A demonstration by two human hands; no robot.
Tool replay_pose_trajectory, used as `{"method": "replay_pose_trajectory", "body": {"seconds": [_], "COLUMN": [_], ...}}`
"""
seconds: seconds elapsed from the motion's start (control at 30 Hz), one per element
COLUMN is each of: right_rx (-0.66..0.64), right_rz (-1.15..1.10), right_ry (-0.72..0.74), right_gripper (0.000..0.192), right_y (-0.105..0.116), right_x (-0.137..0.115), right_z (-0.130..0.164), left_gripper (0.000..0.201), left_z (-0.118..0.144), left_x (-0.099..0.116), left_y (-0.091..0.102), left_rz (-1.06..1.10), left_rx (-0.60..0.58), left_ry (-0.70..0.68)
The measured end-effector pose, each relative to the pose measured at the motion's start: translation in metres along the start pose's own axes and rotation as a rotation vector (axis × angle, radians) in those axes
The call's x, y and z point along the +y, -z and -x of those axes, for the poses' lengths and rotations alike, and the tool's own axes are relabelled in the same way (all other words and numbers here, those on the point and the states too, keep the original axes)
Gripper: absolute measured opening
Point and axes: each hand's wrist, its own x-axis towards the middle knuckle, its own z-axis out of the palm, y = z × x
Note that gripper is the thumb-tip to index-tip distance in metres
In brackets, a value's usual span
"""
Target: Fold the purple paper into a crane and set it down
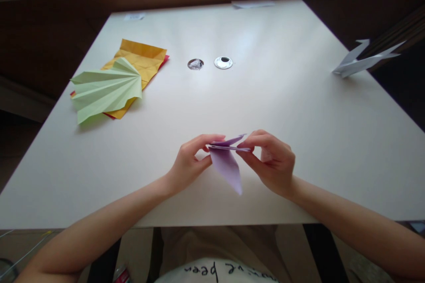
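While I watch from the head view, both hands work above the near edge of the worktop (pixel 299 110).
Purple paper: folded piece (pixel 227 163) held off the surface between both hands, its point hanging down toward me, so the flaps stay free.
Left hand: (pixel 191 161) pinching the upper left layers with thumb and fingertips.
Right hand: (pixel 274 161) pinching the right corner, steadying the fold.
Green fan: pleated sheet (pixel 104 89) rests on orange paper (pixel 142 59), well apart on the left.
White model: folded figure (pixel 360 59) at the far right edge.
Round fittings: two (pixel 223 62) mid-worktop.
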Motion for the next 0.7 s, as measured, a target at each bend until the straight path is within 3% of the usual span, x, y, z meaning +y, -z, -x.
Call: {"method": "replay_pose_trajectory", "body": {"seconds": [0.1,0.2,0.33,0.47,0.7], "right_rx": [0.039,0.044,0.039,0.023,-0.074], "right_rz": [0.004,0.012,0.038,0.055,0.113], "right_ry": [-0.073,-0.123,-0.134,-0.126,-0.106], "right_gripper": [0.018,0.016,0.013,0.011,0.007], "right_y": [-0.0015,-0.0023,-0.0023,-0.0028,-0.0044], "right_x": [0.0011,0.0012,-0.0003,-0.0013,-0.0015], "right_z": [0.0005,0.0004,-0.0010,-0.0021,-0.0040], "left_gripper": [0.060,0.067,0.052,0.028,0.008], "left_z": [0.0006,0.0009,0.0011,0.0001,-0.0034], "left_x": [-0.0024,-0.0029,0.0009,0.0051,0.0041], "left_y": [0.0017,0.0043,0.0059,0.0050,0.0033], "left_rz": [0.025,0.071,0.052,-0.036,-0.097], "left_rx": [0.077,0.118,0.160,0.209,0.221], "left_ry": [-0.089,-0.169,-0.242,-0.214,-0.209]}}
